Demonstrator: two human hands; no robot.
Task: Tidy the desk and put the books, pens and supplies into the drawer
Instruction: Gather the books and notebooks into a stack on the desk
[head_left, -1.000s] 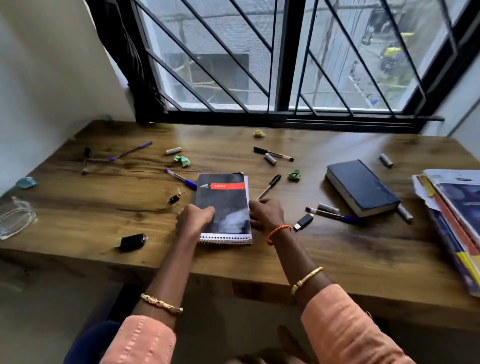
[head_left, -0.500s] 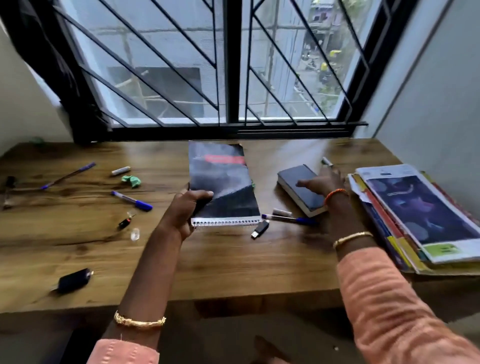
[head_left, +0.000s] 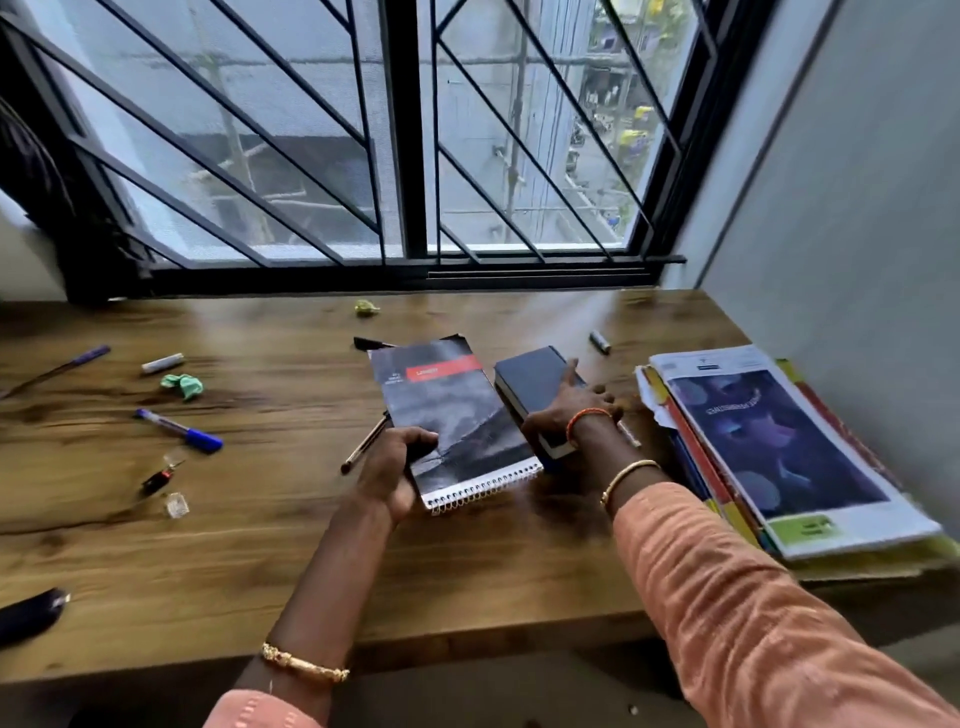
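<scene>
Presently, the scene is set out as follows.

Left hand: the left hand (head_left: 390, 470) is curled round the near left corner of the notebook (head_left: 453, 415), with the thumb laid on its cover.

Notebook: a spiral-bound pad with a dark cover and a red band; its far end is tilted up, and its wire binding is turned toward the near edge of the table (head_left: 260, 545).

Right hand: the right hand (head_left: 569, 410) is laid over the dark book (head_left: 530, 382), fingers spread across the cover and over its right side; whether it is gripped or only pressed cannot be told.

Dark book: it is seen just right of the notebook, toward the right end of the table.

Stack of books: a pile (head_left: 769, 447) is set at the right edge, near the wall.

Pens: a blue pen (head_left: 179, 430) is seen toward the left end; a dark pen (head_left: 363, 444) is partly hidden under the notebook's left side.

Paper scraps: a green scrap (head_left: 182, 385) lies toward the left end, a yellow one (head_left: 367, 307) by the far edge.
</scene>
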